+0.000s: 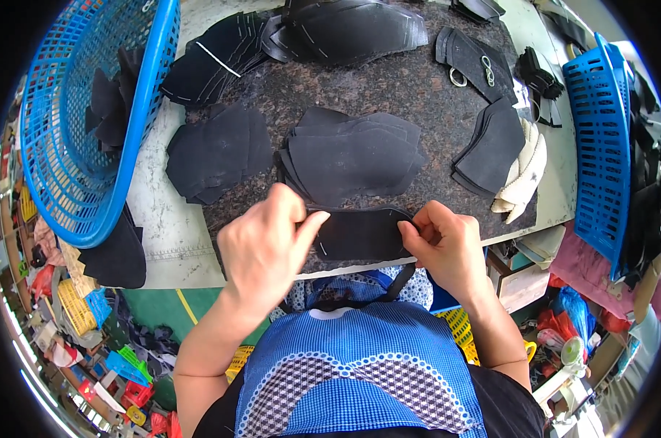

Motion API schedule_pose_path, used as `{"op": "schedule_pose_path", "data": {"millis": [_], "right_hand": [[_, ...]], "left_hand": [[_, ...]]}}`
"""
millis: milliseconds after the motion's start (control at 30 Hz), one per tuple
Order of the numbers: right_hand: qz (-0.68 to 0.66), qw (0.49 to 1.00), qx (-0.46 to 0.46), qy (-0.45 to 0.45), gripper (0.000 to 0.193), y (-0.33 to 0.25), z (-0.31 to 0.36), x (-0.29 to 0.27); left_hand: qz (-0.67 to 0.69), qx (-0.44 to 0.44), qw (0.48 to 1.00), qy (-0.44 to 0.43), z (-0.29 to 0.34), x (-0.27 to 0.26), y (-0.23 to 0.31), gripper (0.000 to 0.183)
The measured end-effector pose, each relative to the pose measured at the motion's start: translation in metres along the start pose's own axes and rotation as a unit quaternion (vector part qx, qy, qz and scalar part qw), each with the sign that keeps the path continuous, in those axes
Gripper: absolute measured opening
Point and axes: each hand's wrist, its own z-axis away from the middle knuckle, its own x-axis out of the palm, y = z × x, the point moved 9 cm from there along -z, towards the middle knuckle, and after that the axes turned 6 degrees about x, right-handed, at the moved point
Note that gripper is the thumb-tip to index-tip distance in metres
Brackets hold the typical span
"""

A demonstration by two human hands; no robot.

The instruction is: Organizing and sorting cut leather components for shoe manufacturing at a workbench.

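Between my two hands, at the near edge of a dark speckled stone slab (286, 87), lies a black cut piece (363, 235) with short white marks near its ends. My left hand (268, 237) is closed at the piece's left end, thumb pointing right along it. At the opposite end my right hand (447, 237) pinches the upper right corner between thumb and fingers. Just beyond the piece is a stack of black cut pieces (356, 157). A second stack (217, 153) sits to the left, and a curved stack (491, 146) to the right.
A blue plastic basket (137, 131) holding black pieces stands at the left; another blue basket (600, 146) is at the right. White-marked black pieces (352, 33) are piled at the back. Scissors (487, 71) rest at the back right, near a crumpled cream cloth (521, 175).
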Motion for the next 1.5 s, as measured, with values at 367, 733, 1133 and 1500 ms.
{"op": "schedule_pose_path", "data": {"millis": [367,733,1133,1500], "right_hand": [[0.045,0.965,-0.251,0.056,0.023,-0.089,-0.033,-0.020],[-0.160,0.979,-0.130,0.003,0.010,-0.083,-0.075,-0.021],[0.038,0.897,-0.413,0.153,0.011,-0.128,-0.067,-0.054],[0.289,0.833,-0.431,0.191,0.026,-0.140,-0.152,-0.045]], "left_hand": [[-0.045,0.281,0.957,-0.061,0.045,0.069,0.072,0.099],[-0.040,0.180,0.981,0.053,0.041,0.068,0.081,0.103],[0.130,0.274,0.913,0.274,0.027,-0.059,0.019,0.026],[-0.112,0.269,0.903,0.317,-0.146,-0.071,0.018,0.035]]}}
